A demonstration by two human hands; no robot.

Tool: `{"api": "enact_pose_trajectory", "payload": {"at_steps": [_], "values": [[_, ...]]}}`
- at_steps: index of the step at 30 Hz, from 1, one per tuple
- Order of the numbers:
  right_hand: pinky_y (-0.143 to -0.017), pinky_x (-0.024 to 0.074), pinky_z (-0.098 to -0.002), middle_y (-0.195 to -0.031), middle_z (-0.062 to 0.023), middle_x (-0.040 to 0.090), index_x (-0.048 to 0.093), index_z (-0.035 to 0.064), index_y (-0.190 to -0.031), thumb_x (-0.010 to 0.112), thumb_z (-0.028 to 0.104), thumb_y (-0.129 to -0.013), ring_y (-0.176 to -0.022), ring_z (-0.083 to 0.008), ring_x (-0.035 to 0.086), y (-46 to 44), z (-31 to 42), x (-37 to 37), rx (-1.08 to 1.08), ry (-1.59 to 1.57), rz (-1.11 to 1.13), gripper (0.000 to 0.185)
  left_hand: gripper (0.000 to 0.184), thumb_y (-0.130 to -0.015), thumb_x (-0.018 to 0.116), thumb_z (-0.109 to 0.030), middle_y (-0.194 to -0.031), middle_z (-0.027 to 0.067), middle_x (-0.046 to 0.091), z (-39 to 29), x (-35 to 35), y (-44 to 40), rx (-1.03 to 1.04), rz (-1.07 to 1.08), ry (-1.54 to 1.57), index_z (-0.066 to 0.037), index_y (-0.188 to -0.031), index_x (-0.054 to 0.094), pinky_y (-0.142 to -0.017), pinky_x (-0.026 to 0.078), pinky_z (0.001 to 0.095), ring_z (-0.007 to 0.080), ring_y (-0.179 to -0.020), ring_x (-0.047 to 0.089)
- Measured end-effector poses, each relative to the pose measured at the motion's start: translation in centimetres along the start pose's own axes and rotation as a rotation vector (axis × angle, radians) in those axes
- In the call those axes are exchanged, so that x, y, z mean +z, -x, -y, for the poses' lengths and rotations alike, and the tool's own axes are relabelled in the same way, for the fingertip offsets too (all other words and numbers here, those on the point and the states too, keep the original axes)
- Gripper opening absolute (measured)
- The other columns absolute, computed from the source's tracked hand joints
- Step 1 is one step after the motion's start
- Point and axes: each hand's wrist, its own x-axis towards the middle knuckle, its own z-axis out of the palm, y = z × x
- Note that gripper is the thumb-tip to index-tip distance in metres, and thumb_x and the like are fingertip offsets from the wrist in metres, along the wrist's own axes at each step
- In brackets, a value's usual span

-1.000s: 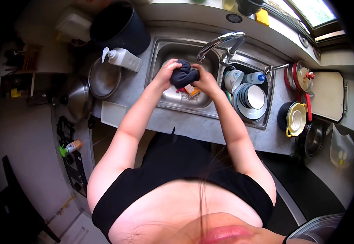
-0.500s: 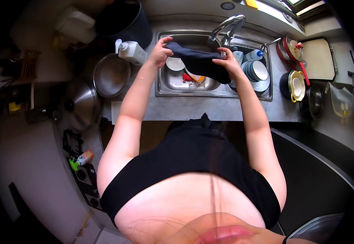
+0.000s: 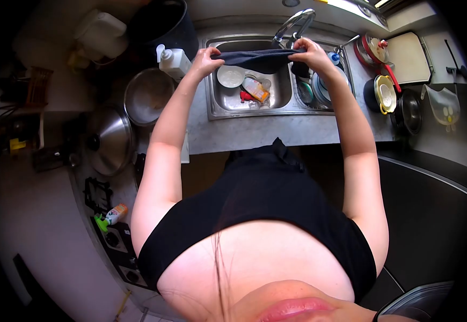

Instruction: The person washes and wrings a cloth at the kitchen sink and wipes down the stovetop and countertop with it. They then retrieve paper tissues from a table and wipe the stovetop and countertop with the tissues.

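Note:
Above the double-basin sink (image 3: 231,114), a dark grey-blue cloth (image 3: 257,60) is stretched sideways between my hands. My left hand (image 3: 208,61) pinches its left end between thumb and fingers. The right end is gripped by my right hand (image 3: 313,53), close in front of the curved chrome faucet (image 3: 298,21). The cloth sags slightly at its lower edge. Below it in the left basin are a white bowl (image 3: 231,77), an orange-and-white packet (image 3: 256,88) and a small red item (image 3: 246,96). Stacked plates (image 3: 320,88) in the right basin are partly hidden by my right forearm.
Left of the sink stand a white pump bottle (image 3: 174,63), a large metal pan (image 3: 148,96) and a dark bucket (image 3: 161,27). On the right are a yellow-rimmed colander (image 3: 385,95), a red-handled pan (image 3: 390,75) and a cutting board (image 3: 406,59). A spray bottle (image 3: 116,213) lies by the stove.
The cloth went from hanging diagonally to a narrower, nearly level band. My right hand rose toward the faucet, and the hands spread slightly farther apart. The camera view shifted a little.

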Motion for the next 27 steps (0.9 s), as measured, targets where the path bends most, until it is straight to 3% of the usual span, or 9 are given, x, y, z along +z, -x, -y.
{"api": "enact_pose_trajectory", "payload": {"at_steps": [4, 8, 12, 15, 16, 18, 22, 24, 27], "values": [[-0.074, 0.0418, -0.0230, -0.084, -0.0004, 0.059, 0.061, 0.0060, -0.091, 0.075, 0.014, -0.072, -0.079, -0.0098, 0.053, -0.2, 5.5, 2.1, -0.059, 0.050, 0.036, 0.025, 0.101, -0.060, 0.083, -0.039, -0.145, 0.0238, 0.033, -1.7, 4.0, 0.6, -0.038, 0.161, -0.178, -0.013, -0.146, 0.035, -0.114, 0.028, 0.0410, 0.0395, -0.137, 0.031], [-0.072, 0.0481, -0.0285, -0.080, -0.0037, 0.062, 0.065, 0.0053, -0.089, 0.078, 0.017, -0.068, -0.077, -0.0138, 0.058, -0.5, 8.3, 5.1, -0.115, -0.073, 0.027, 0.027, 0.125, -0.052, 0.089, -0.038, -0.150, 0.0226, 0.027, -8.1, 6.7, 1.6, 0.216, 0.222, 0.312, -0.017, -0.152, 0.018, -0.116, 0.021, 0.0444, 0.0385, -0.141, 0.021], [-0.072, 0.0482, -0.0261, -0.081, -0.0024, 0.061, 0.063, 0.0071, -0.088, 0.079, 0.016, -0.068, -0.078, -0.0122, 0.059, -0.6, 9.6, 6.1, -0.075, -0.300, 0.065, 0.027, 0.076, -0.063, 0.087, -0.025, -0.122, 0.0084, 0.058, -11.0, 10.6, 1.9, 0.166, 0.290, 0.833, -0.008, -0.128, 0.052, -0.099, 0.045, 0.0382, 0.0219, -0.113, 0.056], [-0.073, 0.0459, -0.0230, -0.085, 0.0016, 0.057, 0.060, 0.0089, -0.091, 0.077, 0.008, -0.074, -0.079, -0.0080, 0.055, 1.1, 11.0, 4.0, -0.123, -0.483, 0.043, 0.024, 0.054, -0.072, 0.082, -0.011, -0.109, 0.0034, 0.063, -12.4, 11.3, 1.6, -0.103, 0.084, 0.861, -0.008, -0.120, 0.058, -0.092, 0.048, 0.0331, 0.0164, -0.102, 0.060], [-0.074, 0.0448, -0.0220, -0.086, 0.0026, 0.056, 0.059, 0.0095, -0.092, 0.076, 0.007, -0.076, -0.080, -0.0069, 0.054, 1.9, 10.8, 3.3, -0.154, -0.536, 0.016, 0.024, 0.030, -0.080, 0.071, 0.001, -0.095, 0.0028, 0.066, -11.5, 12.3, 0.5, -0.035, 0.019, 1.291, -0.007, -0.108, 0.061, -0.084, 0.051, 0.0308, 0.0145, -0.091, 0.063], [-0.071, 0.0416, -0.0182, -0.087, 0.0042, 0.055, 0.058, 0.0115, -0.096, 0.077, 0.005, -0.076, -0.081, -0.0057, 0.054, 2.5, 7.2, 2.0, -0.191, -0.599, -0.028, 0.029, 0.022, -0.083, 0.060, 0.009, -0.090, 0.0058, 0.066, -9.7, 11.8, -1.2, -0.070, -0.001, 1.349, -0.006, -0.099, 0.058, -0.078, 0.055, 0.0320, 0.0157, -0.084, 0.065], [-0.070, 0.0402, -0.0183, -0.090, 0.0030, 0.058, 0.058, 0.0127, -0.101, 0.076, 0.008, -0.078, -0.084, -0.0066, 0.057, 5.4, 1.2, 2.2, 0.241, -0.735, -0.171, 0.030, 0.026, -0.080, 0.061, 0.009, -0.087, 0.0107, 0.065, -12.5, 6.9, -1.9, -0.040, -0.157, 1.269, -0.002, -0.099, 0.048, -0.070, 0.059, 0.0320, 0.0175, -0.075, 0.066], [-0.096, 0.0314, -0.0622, -0.111, -0.0023, 0.060, 0.059, 0.0186, -0.119, 0.066, 0.036, -0.087, -0.111, -0.0207, 0.053, 6.3, 0.4, 4.1, 0.586, -0.799, -0.183, 0.037, 0.028, -0.077, 0.064, 0.006, -0.089, 0.0093, 0.064, -15.0, 5.7, -1.4, 0.052, -0.178, 1.108, -0.002, -0.100, 0.050, -0.070, 0.056, 0.0294, 0.0159, -0.076, 0.064], [-0.101, 0.0055, -0.0766, -0.131, -0.0095, 0.053, 0.055, 0.0205, -0.131, 0.047, 0.062, -0.090, -0.124, -0.0402, 0.044, 4.9, -0.1, 7.4, 0.869, -1.122, 0.022, 0.059, 0.039, -0.068, 0.069, 0.000, -0.088, 0.0085, 0.065, -15.0, 7.9, -2.3, 0.249, -0.158, 0.787, -0.003, -0.104, 0.055, -0.074, 0.050, 0.0281, 0.0164, -0.080, 0.062]]}}
